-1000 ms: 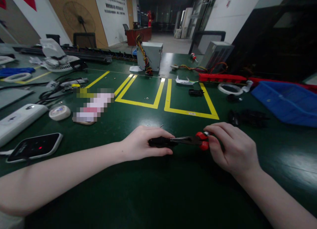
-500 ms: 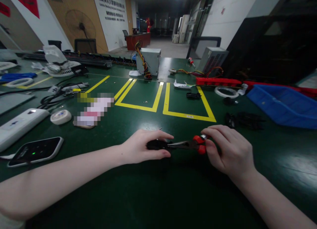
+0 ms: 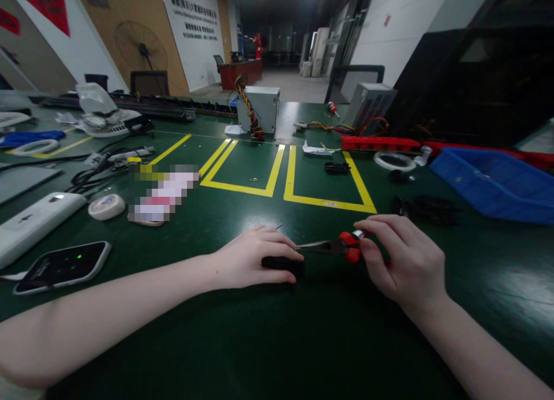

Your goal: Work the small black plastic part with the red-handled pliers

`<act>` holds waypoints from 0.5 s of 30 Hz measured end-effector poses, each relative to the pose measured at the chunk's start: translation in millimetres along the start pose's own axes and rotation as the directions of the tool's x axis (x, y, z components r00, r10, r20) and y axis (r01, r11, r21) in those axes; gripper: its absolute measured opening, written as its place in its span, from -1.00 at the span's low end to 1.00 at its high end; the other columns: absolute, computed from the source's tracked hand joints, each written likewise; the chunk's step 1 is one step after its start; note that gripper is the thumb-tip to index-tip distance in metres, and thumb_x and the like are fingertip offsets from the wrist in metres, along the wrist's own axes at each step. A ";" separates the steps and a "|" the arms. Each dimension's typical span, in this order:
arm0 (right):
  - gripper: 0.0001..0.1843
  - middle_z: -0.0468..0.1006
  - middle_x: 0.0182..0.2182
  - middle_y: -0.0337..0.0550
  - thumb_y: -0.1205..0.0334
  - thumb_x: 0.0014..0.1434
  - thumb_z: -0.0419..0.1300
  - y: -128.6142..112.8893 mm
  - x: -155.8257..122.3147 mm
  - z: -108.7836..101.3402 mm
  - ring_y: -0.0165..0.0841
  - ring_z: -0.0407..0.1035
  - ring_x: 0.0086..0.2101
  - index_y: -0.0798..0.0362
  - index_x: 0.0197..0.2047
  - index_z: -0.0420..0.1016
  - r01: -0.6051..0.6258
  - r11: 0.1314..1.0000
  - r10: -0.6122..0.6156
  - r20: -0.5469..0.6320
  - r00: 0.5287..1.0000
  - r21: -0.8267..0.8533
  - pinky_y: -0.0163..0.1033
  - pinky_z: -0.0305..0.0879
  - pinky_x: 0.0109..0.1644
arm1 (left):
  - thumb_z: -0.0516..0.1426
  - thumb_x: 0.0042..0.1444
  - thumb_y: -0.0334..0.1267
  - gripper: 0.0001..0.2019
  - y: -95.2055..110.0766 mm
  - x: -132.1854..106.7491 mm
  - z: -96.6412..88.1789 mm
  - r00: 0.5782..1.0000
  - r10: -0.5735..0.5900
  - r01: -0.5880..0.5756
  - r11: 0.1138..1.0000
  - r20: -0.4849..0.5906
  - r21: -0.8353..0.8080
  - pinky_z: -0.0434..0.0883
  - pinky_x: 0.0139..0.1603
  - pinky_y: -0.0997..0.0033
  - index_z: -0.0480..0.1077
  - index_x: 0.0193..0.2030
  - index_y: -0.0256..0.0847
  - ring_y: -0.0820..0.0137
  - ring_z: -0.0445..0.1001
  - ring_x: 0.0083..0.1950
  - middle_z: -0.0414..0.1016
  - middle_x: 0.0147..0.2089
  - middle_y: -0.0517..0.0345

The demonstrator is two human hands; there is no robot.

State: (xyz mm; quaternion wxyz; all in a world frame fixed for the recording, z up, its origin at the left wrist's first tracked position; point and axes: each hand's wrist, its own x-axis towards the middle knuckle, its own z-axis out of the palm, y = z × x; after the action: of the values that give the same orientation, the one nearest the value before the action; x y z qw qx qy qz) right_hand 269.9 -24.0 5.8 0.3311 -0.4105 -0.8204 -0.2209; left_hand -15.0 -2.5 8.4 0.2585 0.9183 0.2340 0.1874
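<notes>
Between the thumb and fingers of my left hand (image 3: 255, 258) is a small black plastic part (image 3: 282, 264), partly covered by the fingers. My right hand (image 3: 402, 258) is closed round red-handled needle-nose pliers (image 3: 331, 247), gripping them near the ends of the handles. The long jaws point left, and their tip reaches the fingertips of my left hand, just above the black part. Whether the jaws hold something there I cannot make out. A thin pin-like piece (image 3: 279, 226) shows just behind my left hand.
Yellow tape frames mark the green table (image 3: 234, 221). A black part (image 3: 337, 167) lies inside the right frame. To the right are a blue bin (image 3: 497, 183) and several black parts (image 3: 437, 209). On the left lie a phone (image 3: 167, 195), a tape roll (image 3: 106, 206) and a black-screened device (image 3: 64, 266).
The pliers' tip has risen from the black part to my left fingertips, the jaws now sloping less. My left fingers have come further over the part. My right hand keeps its hold.
</notes>
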 end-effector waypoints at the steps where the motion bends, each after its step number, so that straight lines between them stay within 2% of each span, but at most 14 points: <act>1: -0.82 0.51 -0.26 0.02 0.25 0.26 0.07 0.0 0.0 0.4 -0.21 0.42 -0.30 0.12 -0.14 0.43 0.003 1.000 -0.003 0.000 1.000 0.000 -0.13 0.35 -0.29 | 0.21 0.23 -0.15 -0.70 -0.2 0.4 0.0 1.000 -0.002 0.001 1.000 0.013 0.016 0.32 0.05 0.22 0.46 0.07 -0.13 0.24 0.46 0.05 0.52 0.07 0.04; 5: -0.81 0.52 -0.24 0.02 0.27 0.27 0.04 -0.1 -0.5 0.2 -0.22 0.42 -0.29 0.13 -0.14 0.44 0.015 1.000 -0.015 -0.004 1.000 0.011 -0.14 0.34 -0.29 | 0.27 0.16 -0.13 -0.65 1.2 0.8 -0.5 1.000 -0.029 0.029 0.999 0.012 -0.015 0.25 0.14 0.15 0.45 0.07 -0.13 0.21 0.40 0.13 0.47 0.14 0.05; 10: -0.78 0.52 -0.25 0.01 0.28 0.29 0.00 -1.1 -0.4 -4.9 -0.24 0.41 -0.29 0.12 -0.11 0.44 0.064 0.998 -0.064 -0.030 0.998 -0.001 -0.15 0.31 -0.29 | 0.37 -0.02 -0.06 -0.43 6.8 -1.9 -3.9 0.991 -0.060 0.046 0.991 -0.116 -0.124 0.18 0.26 0.06 0.38 0.12 -0.14 0.12 0.37 0.22 0.46 0.18 0.02; 12: -0.77 0.53 -0.26 0.02 0.27 0.28 0.01 -3.3 1.3 -8.0 -0.23 0.40 -0.29 0.14 -0.12 0.44 0.096 0.995 -0.096 -0.036 0.995 -0.017 -0.15 0.30 -0.28 | 0.31 0.06 -0.07 -0.50 10.9 -0.4 -8.5 0.983 -0.067 0.034 0.982 -0.171 -0.187 0.20 0.26 0.06 0.37 0.12 -0.16 0.13 0.37 0.22 0.46 0.17 0.01; 15: -0.74 0.54 -0.25 0.04 0.20 0.29 0.02 -10.8 6.0 -14.2 -0.21 0.40 -0.28 0.14 -0.11 0.46 0.142 0.988 -0.144 -0.028 0.989 -0.064 -0.12 0.30 -0.26 | 0.13 0.27 -0.17 -0.69 21.9 10.7 -19.0 0.963 -0.152 0.076 0.945 -0.224 -0.318 0.32 0.17 0.17 0.38 0.12 -0.18 0.23 0.41 0.16 0.46 0.14 0.01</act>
State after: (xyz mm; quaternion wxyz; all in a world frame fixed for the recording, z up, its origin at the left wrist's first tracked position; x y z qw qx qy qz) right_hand 263.5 -36.0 18.9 0.3150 -0.3572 -0.8349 -0.2761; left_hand -7.8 -6.1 38.2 0.3772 0.8216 0.2855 0.3181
